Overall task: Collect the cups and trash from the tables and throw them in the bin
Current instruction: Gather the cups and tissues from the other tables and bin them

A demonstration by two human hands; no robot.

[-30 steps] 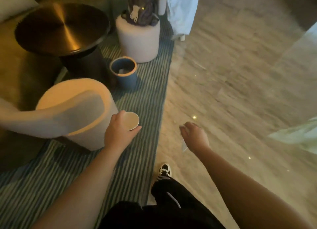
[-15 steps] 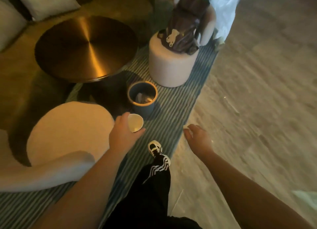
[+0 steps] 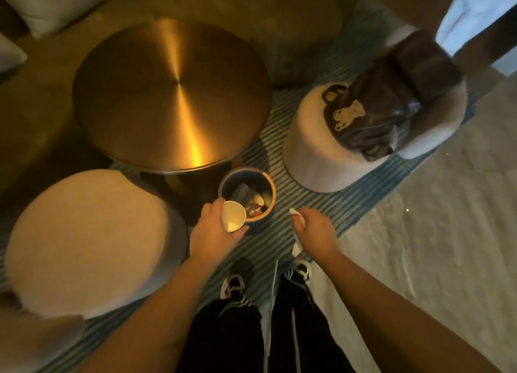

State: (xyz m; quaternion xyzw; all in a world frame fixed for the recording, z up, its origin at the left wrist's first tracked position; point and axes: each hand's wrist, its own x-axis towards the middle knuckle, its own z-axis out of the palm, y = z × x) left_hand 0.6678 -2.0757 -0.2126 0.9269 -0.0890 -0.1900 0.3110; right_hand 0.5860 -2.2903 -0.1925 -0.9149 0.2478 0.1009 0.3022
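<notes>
Just over the near rim of the bin, the left hand grips the paper cup while the right hand pinches what looks like crumpled trash, both not yet dropped, though the round table is bare.

The round table has a brushed metal top with a glossy golden sheen. The 2 stools look like soft matt fabric. The rug is ribbed cloth. The cup looks like smooth white paper.
</notes>
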